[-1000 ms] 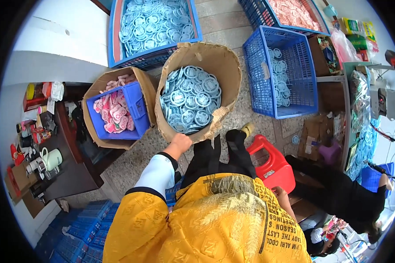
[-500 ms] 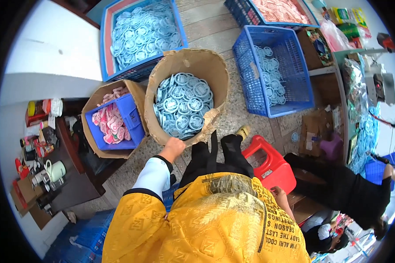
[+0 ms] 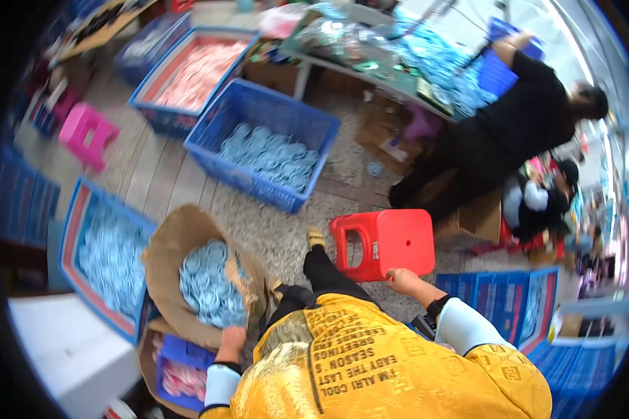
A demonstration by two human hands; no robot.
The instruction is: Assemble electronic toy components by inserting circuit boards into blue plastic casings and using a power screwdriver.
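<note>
My left hand (image 3: 232, 342) is closed on the near rim of a round brown cardboard bin (image 3: 178, 293). Inside lie many light-blue ring-shaped pieces (image 3: 213, 283). To the right, my right hand (image 3: 403, 281) has its fingers bent over the near edge of a red plastic stool (image 3: 407, 241). The stool's seat has a small hole, and an open leg frame shows at its left. Close to my left forearm, a purple-blue plastic bin (image 3: 206, 357) with pink pieces sits in another cardboard box.
Ahead stands a blue crate (image 3: 258, 188) with light-blue pieces; a lined crate (image 3: 108, 318) of them is at left. A pink-filled crate (image 3: 157, 122) and pink stool (image 3: 87, 136) are farther off. A co-worker in black (image 3: 503, 140) stands at a table; blue crates (image 3: 468, 293) are at right.
My view has swung right, so the bin now appears lower left. My right arm has come farther into view, still at the stool; my left hand stays on the bin's rim.
</note>
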